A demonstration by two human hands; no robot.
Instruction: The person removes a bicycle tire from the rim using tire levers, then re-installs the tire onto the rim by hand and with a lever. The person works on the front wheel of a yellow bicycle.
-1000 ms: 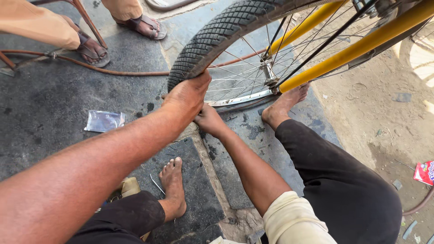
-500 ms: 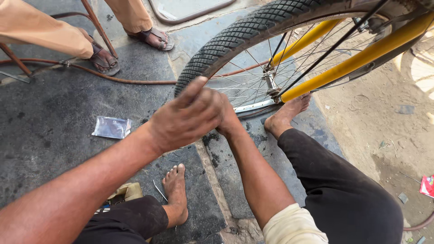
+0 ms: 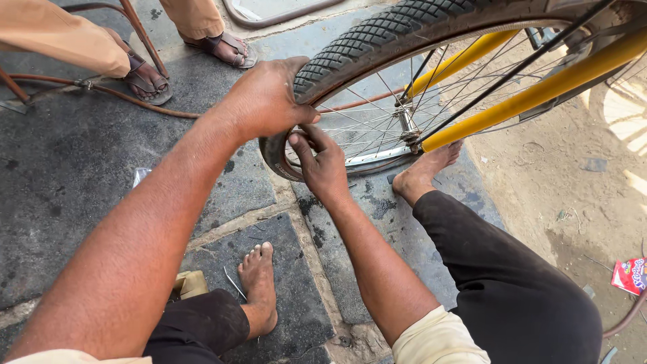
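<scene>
Left hand clasps the black knobbly rubber bicycle tyre at upper centre; right hand hooks its fingers around the tyre's lower edge beside the silver spoked rim. Yellow metal frame tubes cross at upper right, above grey stone paving.

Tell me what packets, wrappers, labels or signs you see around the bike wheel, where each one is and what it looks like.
Red snack wrapper: on the sandy ground at the far right edge, flat, crumpled, red with white and yellow patches.
Clear plastic packet: on the dark stone paving, mostly hidden behind the left forearm, small, silvery and see-through.
No signs or screens are in view.
</scene>
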